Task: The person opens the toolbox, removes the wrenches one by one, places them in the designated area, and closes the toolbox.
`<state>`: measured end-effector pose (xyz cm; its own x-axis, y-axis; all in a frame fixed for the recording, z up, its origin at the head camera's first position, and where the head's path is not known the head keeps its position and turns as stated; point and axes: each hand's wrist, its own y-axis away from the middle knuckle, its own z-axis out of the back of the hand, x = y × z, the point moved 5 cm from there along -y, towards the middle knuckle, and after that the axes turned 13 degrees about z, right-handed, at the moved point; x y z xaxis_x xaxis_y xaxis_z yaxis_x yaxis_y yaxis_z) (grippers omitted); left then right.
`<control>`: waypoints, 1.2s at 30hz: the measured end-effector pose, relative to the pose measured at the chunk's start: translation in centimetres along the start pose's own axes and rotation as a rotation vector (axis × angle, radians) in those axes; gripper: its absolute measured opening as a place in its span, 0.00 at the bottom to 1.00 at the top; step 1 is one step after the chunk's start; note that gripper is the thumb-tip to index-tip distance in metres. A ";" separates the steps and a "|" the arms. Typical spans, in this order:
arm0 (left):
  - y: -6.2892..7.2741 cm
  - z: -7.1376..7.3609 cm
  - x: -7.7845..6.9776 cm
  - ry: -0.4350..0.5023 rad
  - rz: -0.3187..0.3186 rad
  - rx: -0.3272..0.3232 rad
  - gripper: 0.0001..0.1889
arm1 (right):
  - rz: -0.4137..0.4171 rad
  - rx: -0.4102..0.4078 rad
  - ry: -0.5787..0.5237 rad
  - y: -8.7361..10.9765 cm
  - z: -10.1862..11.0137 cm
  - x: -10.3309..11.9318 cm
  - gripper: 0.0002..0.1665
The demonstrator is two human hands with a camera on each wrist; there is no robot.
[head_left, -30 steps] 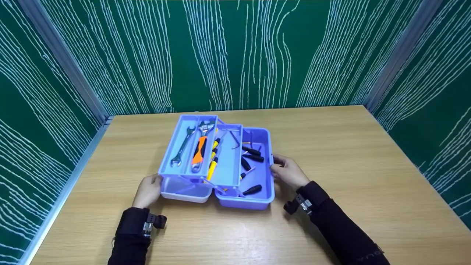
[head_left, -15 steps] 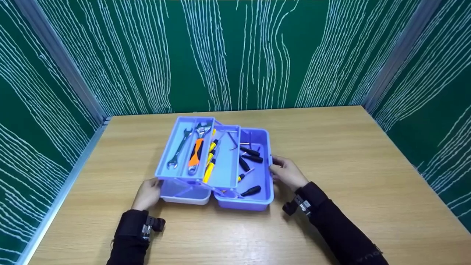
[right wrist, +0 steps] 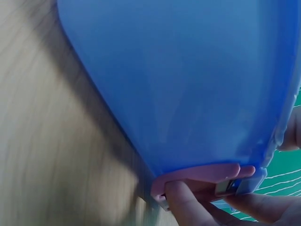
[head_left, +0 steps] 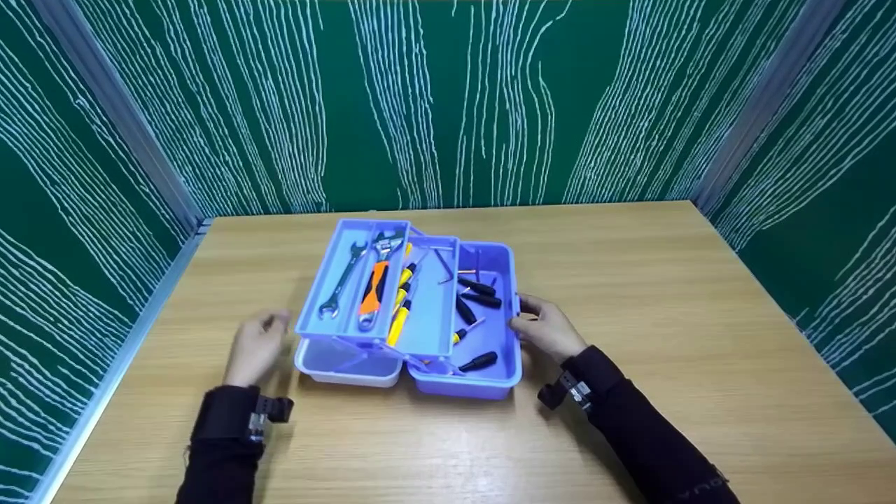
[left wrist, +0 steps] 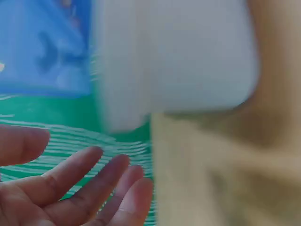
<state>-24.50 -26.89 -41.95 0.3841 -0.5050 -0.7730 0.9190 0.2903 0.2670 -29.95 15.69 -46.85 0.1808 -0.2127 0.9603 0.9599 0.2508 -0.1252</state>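
Observation:
A purple toolbox [head_left: 516,350] stands opened on the table, its two stepped trays spread to the left over the pale lid [head_left: 350,379]. In the upper tray [head_left: 339,278] lie an open-ended wrench [head_left: 343,281] and an orange-handled adjustable wrench [head_left: 375,290]. My left hand [head_left: 257,344] is off the lid, just left of it; in the left wrist view its fingers [left wrist: 84,197] are spread apart and hold nothing. My right hand [head_left: 551,327] grips the toolbox's right wall, thumb at the rim and fingers around the pink latch [right wrist: 202,174].
Yellow-handled screwdrivers [head_left: 399,323] lie in the lower tray [head_left: 430,308]. Several black-handled screwdrivers [head_left: 479,361] and a hex key [head_left: 444,266] show around the box's right part. Green walls with white lines enclose the wooden table [head_left: 630,280].
My left hand has let go of the lid's left edge and moved left and slightly away. The trays have shifted slightly left. My right hand stays on the toolbox wall.

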 end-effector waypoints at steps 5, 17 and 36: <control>0.7 2.1 -3.2 0.022 -0.070 -0.075 0.28 | -0.004 -0.004 -0.001 -0.1 -0.2 0.0 0.37; 0.8 0.5 -12.0 -0.175 -0.266 -0.064 0.26 | 0.013 -0.002 0.077 -0.2 -0.3 -0.1 0.40; -0.8 -4.0 -13.6 -0.735 -0.118 0.118 0.12 | 0.025 0.001 0.086 -0.2 -0.5 -0.1 0.39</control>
<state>-30.87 -17.01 -33.93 0.2051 -0.9518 -0.2282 0.9453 0.1322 0.2981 -30.00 15.16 -47.07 0.2229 -0.2870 0.9316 0.9546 0.2581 -0.1489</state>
